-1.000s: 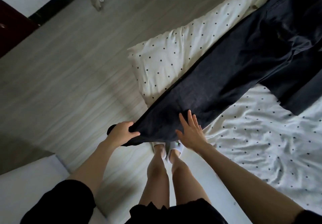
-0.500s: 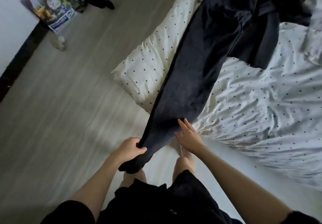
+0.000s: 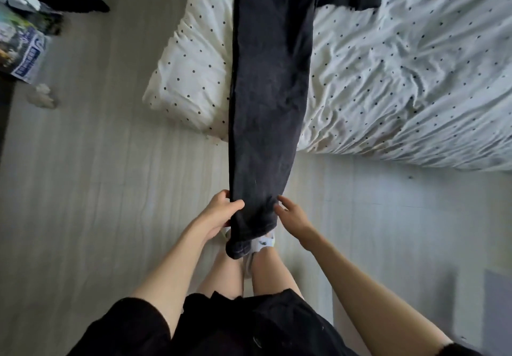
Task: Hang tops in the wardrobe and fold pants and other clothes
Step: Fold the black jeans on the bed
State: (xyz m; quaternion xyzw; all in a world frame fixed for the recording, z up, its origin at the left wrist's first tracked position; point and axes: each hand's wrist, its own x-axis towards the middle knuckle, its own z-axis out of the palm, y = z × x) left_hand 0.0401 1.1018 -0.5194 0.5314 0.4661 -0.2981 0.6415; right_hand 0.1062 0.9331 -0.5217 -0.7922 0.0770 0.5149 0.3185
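pants (image 3: 270, 84) lying near-far, hem near | left hand (image 3: 219, 213) pinching hem's left edge | right hand (image 3: 292, 215) open, fingertips touching right edge | both equally near

Dim, soft daylight — bedsheet (image 3: 401, 72) brightest, floor (image 3: 97, 189) streaked with motion blur, edges bowed by wide-angle distortion.
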